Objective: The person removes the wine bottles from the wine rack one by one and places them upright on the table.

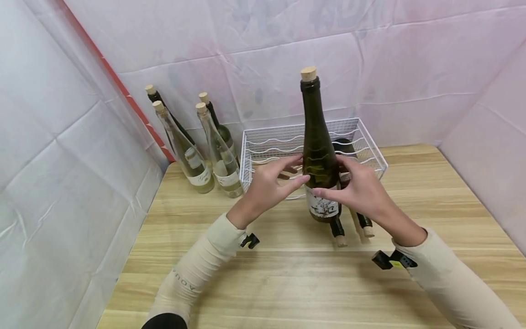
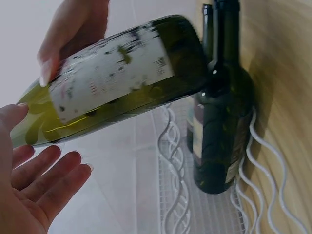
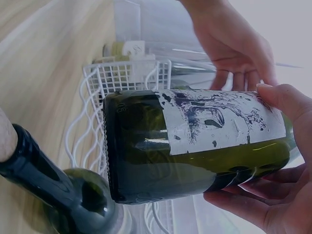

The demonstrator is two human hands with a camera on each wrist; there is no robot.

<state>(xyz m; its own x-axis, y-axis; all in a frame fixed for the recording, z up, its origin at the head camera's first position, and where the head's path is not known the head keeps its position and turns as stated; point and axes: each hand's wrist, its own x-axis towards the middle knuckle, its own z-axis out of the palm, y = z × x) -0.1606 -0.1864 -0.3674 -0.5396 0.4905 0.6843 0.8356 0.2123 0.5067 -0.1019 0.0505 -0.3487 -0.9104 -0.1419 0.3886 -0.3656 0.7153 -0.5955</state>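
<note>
A dark green wine bottle (image 1: 318, 137) with a cork and a worn white label is held above the front of a white wire rack (image 1: 376, 153). My right hand (image 1: 361, 187) grips it, thumb on the label (image 3: 224, 122) and fingers round the far side. The left hand (image 1: 269, 183) is at the bottle's other side, its thumb tip at the glass and its fingers (image 2: 53, 170) spread loosely. Beneath the held bottle, two dark corked bottles (image 2: 222, 122) lie in the rack, necks pointing toward me.
Left of the rack, a group of several corked bottles stands upright, with two clear ones (image 1: 222, 160) in front and dark ones (image 1: 223, 132) behind. The wood-grain table (image 1: 287, 278) carries everything. White sheeting (image 1: 411, 59) hangs behind and at both sides.
</note>
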